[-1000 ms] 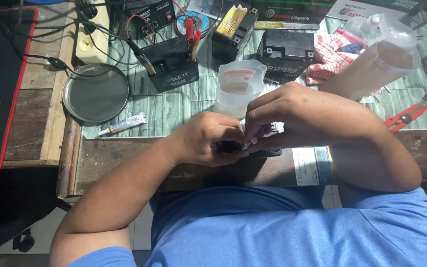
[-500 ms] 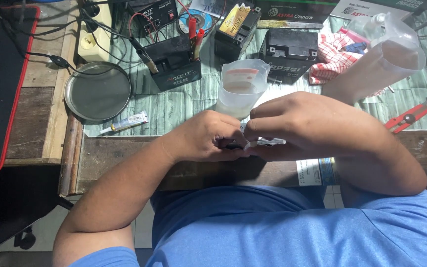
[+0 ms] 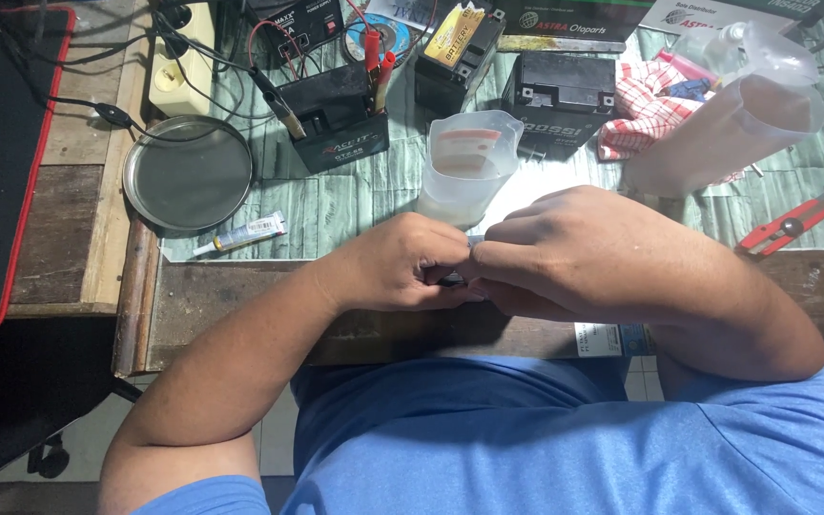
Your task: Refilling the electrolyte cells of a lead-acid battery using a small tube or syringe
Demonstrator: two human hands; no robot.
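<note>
A small dark object (image 3: 452,279), mostly hidden, is pinched where the two hands meet, at the near edge of the wooden bench; its kind cannot be told. The left hand (image 3: 402,262) is curled closed around it from one side, fingertips pressed against those of the right hand (image 3: 565,250), which is folded shut over it from the other side. Just beyond the knuckles a translucent plastic measuring jug (image 3: 467,165) is stood upright. Further out behind it, a black rectangular battery with red clips and leads (image 3: 333,116) is seen, and a second black battery (image 3: 557,97) beside it. Off to the left of the left hand a small white tube (image 3: 240,234) is laid, with a round shallow metal dish (image 3: 188,173) past it. Well to the right of the right hand, red-handled pliers (image 3: 786,225) and a clear plastic bottle lying on its side (image 3: 727,133) are seen
</note>
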